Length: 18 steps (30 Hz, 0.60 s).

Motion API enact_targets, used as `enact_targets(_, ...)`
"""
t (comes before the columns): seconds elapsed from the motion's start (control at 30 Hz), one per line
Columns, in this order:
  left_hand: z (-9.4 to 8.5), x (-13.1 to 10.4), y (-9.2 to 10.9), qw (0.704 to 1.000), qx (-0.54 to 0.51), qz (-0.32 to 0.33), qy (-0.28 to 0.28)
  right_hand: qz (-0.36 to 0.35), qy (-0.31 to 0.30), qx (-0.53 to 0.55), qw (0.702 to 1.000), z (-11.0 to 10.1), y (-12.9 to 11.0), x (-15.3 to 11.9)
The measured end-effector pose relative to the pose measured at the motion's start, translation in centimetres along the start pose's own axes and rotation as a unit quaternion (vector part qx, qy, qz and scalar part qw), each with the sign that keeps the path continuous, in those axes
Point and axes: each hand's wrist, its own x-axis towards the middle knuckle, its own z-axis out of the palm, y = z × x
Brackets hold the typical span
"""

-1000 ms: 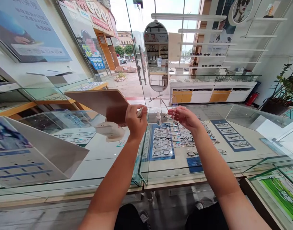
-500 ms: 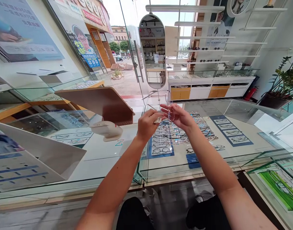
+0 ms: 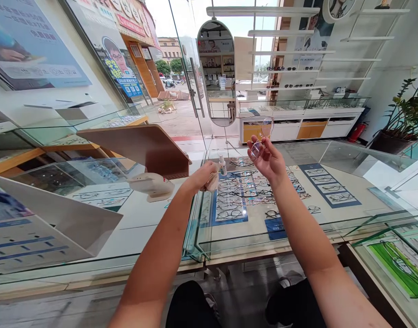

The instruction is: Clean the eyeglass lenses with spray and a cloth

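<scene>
My right hand (image 3: 272,161) is raised over the glass counter, pinching a pair of eyeglasses (image 3: 257,150) with thin rims. One lens lies against the fingers and the other stands up above them. Lower and to the left, my left hand (image 3: 203,176) is closed on a pale beige cloth (image 3: 213,183), partly hidden by the hand. Just beyond its fingertips is a small clear spray bottle (image 3: 223,166) with a white top; I cannot tell whether the fingers touch it.
Rows of spectacle frames (image 3: 231,200) lie inside the glass display case (image 3: 256,233) below my hands. At left stand a brown tilted board (image 3: 126,141), a cream curved object (image 3: 152,184) and a white folded sign (image 3: 89,223). An oval mirror (image 3: 217,73) stands beyond.
My hands have moved apart. The right one has gone right and up with the eyeglasses, the left one slightly left and down with the cloth. The spray bottle now shows between them.
</scene>
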Motion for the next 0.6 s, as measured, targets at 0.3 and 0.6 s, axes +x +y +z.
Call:
enact_targets(0.3,0.3,0.9,-2.6,0.965,0.019,-0.239,-0.111,0.019,-0.004,0.037,0.999,-0.1,0.5,0.1)
enact_targets(0.6,0.9,2.4,-5.3,0.964,0.181,-0.194,0.031,0.008,-0.001,-0.009,1.0,-0.1,0.4,0.0)
